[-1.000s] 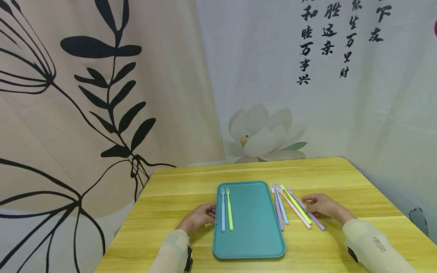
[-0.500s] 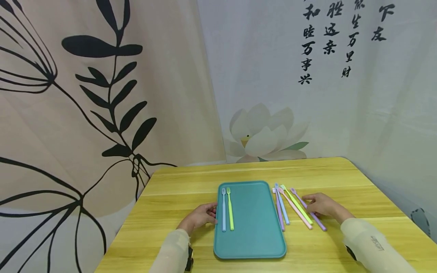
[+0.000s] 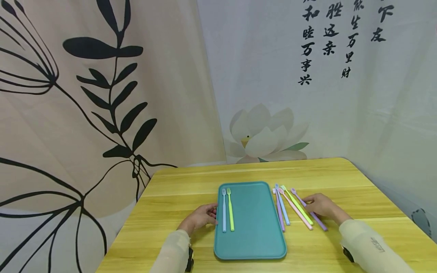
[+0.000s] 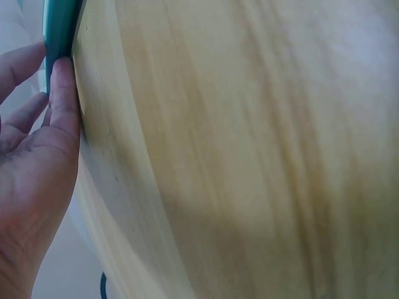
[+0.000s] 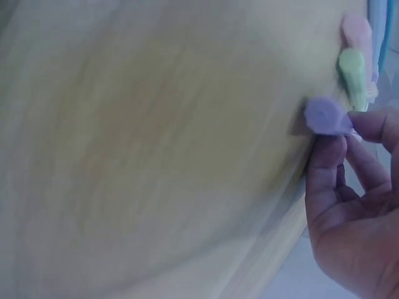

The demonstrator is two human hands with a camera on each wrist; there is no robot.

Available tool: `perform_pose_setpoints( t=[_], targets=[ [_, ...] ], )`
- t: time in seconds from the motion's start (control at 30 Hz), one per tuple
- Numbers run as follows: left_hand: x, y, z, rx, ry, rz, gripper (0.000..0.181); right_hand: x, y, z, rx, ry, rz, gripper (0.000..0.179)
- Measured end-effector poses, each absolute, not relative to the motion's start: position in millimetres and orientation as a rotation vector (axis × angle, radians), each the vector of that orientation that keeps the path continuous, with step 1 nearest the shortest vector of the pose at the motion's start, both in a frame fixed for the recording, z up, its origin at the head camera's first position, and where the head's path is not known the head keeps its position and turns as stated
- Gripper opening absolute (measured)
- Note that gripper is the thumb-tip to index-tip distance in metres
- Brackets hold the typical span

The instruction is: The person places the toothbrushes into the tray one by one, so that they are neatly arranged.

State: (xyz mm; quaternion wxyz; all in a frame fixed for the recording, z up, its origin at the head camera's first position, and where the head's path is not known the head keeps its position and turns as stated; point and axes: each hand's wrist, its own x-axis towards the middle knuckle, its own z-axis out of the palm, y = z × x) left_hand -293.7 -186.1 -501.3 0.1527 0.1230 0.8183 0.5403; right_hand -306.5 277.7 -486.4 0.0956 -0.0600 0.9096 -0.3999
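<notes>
In the head view my right hand (image 3: pixel 320 204) pinches a purple toothbrush (image 3: pixel 320 223) between thumb and fingers, at the right end of a loose fan of brushes. The right wrist view shows the round end of this purple toothbrush (image 5: pixel 325 116) at the fingertips, close over the table. My left hand (image 3: pixel 199 218) holds the left rim of a teal tray (image 3: pixel 254 231); the left wrist view has thumb and fingers at the tray's edge (image 4: pixel 61 28). On the tray, a blue toothbrush (image 3: pixel 224 214) and a green toothbrush (image 3: pixel 231 214) lie side by side, heads away from me.
Between tray and right hand lie a pink toothbrush (image 3: pixel 305 221), a yellow-green toothbrush (image 3: pixel 293 200), a light blue toothbrush (image 3: pixel 284 212) and another purple toothbrush (image 3: pixel 280 216), heads bunched together. Behind the wooden table (image 3: pixel 177 189) hangs a printed curtain (image 3: pixel 177 94).
The purple toothbrush at the right has shifted slightly right, its head now apart from the yellow-green one. My right fingers have closed in on it. The left hand keeps its place at the tray.
</notes>
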Motion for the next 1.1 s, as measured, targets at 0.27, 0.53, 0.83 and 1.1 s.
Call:
perform_pose_setpoints(
  t=[0.27,0.53,0.83,1.1],
  targets=[
    [-293.7,-185.3,-500.3,0.342,2.349,1.555,0.075,-314.9,283.6,-487.1,-0.059,2.65,-1.374,0.048],
    [-291.7,-186.2,-499.2,0.364,2.34,1.563,0.075,-321.3,280.6,-487.5,0.053,2.581,-1.557,0.054],
    [-291.4,-185.1,-499.0,0.356,2.345,1.556,0.075,-322.6,276.7,-488.5,0.1,2.527,-1.642,0.057],
    [-293.2,-185.4,-499.5,0.359,2.331,1.575,0.074,-322.3,278.6,-486.4,0.086,2.505,-1.683,0.06]
  ],
)
